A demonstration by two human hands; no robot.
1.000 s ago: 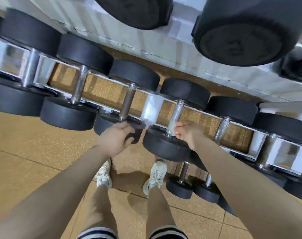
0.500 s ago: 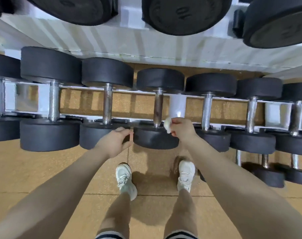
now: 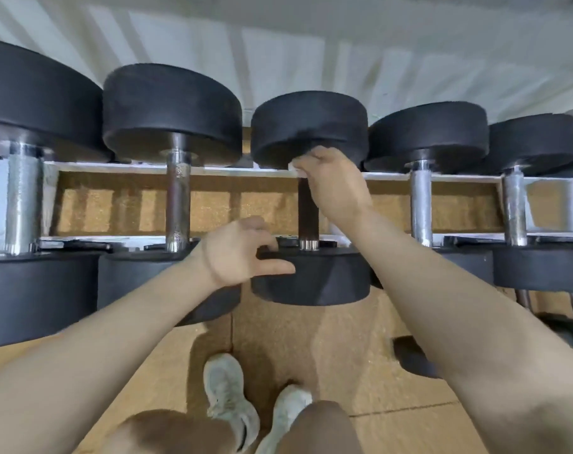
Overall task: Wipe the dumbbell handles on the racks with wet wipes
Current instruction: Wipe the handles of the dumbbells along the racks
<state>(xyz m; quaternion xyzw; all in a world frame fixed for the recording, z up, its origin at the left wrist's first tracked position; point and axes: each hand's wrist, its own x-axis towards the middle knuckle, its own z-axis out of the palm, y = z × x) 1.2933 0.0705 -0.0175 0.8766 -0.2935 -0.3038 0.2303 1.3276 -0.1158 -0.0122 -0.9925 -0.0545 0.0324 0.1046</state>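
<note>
Head view: a white rack (image 3: pixel 213 172) is seen from above, its two rails running left to right, with a row of black dumbbells laid across them. A tan speckled floor (image 3: pixel 360 371) is seen below the rack and between the rails. The largest dumbbell (image 3: pixel 26 198) lies at the far left, partly cut off by the frame edge, and a slightly smaller one (image 3: pixel 177 198) is set just beside it. At the centre lies the dumbbell being wiped (image 3: pixel 311 276), whose handle (image 3: pixel 308 221) appears dark and is shaded by the arm above it. Two further dumbbells (image 3: pixel 421 204) are seen to its right, and their chrome handles are bare. More weights are partly visible on a lower tier at the right edge.

The right hand (image 3: pixel 335 188) is closed around the far end of the central handle, just under the far head, and a white wet wipe (image 3: pixel 295 170) is pressed between its fingers and the metal; only a small corner of the wipe is visible. The left hand (image 3: pixel 239 253) is laid against the near head of the same dumbbell, thumb stretched along its side and fingers bent over its top edge. Two pale sneakers (image 3: pixel 229 398) are seen on the floor below, side by side.
</note>
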